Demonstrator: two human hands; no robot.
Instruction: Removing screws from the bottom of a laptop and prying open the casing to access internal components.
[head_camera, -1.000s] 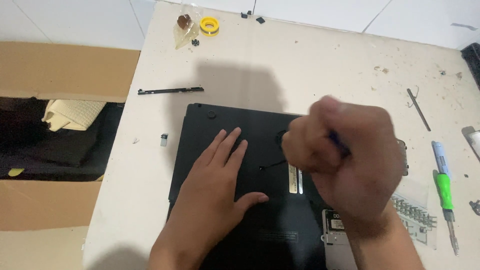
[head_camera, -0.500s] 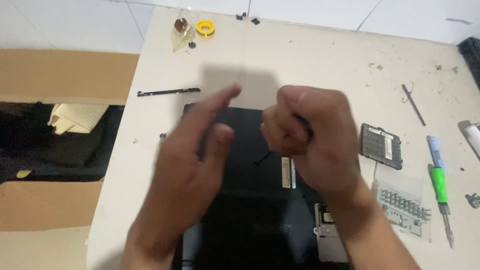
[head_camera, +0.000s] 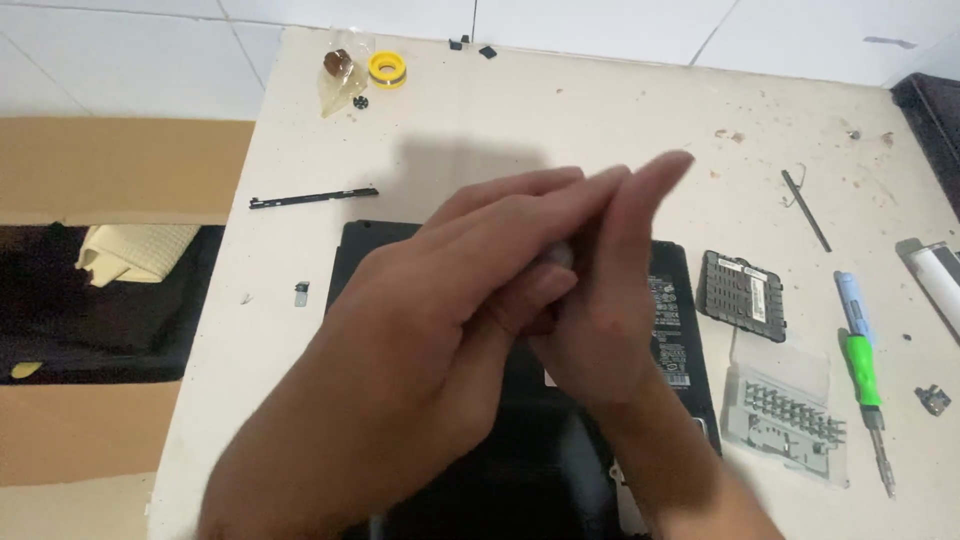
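Note:
My left hand (head_camera: 450, 300) and my right hand (head_camera: 610, 320) are pressed together above a black laptop (head_camera: 682, 330) that lies bottom-up on the white table (head_camera: 600, 120). The left fingers lie straight across the right hand, and the right fingers point up and away. A small grey spot (head_camera: 556, 256) shows between the two hands; I cannot tell what it is or which hand has it. The hands hide most of the laptop's middle.
Right of the laptop lie a black cover panel (head_camera: 742, 295), a clear case of screwdriver bits (head_camera: 790, 415), a green-handled screwdriver (head_camera: 862, 375) and a thin black pry tool (head_camera: 805, 210). A black strip (head_camera: 312, 197), a yellow tape roll (head_camera: 387, 68) and an open cardboard box (head_camera: 100, 170) are on the left.
My left hand has lifted off the laptop and come up against the right hand. The right fist has opened its fingers, and the dark tool it gripped no longer shows.

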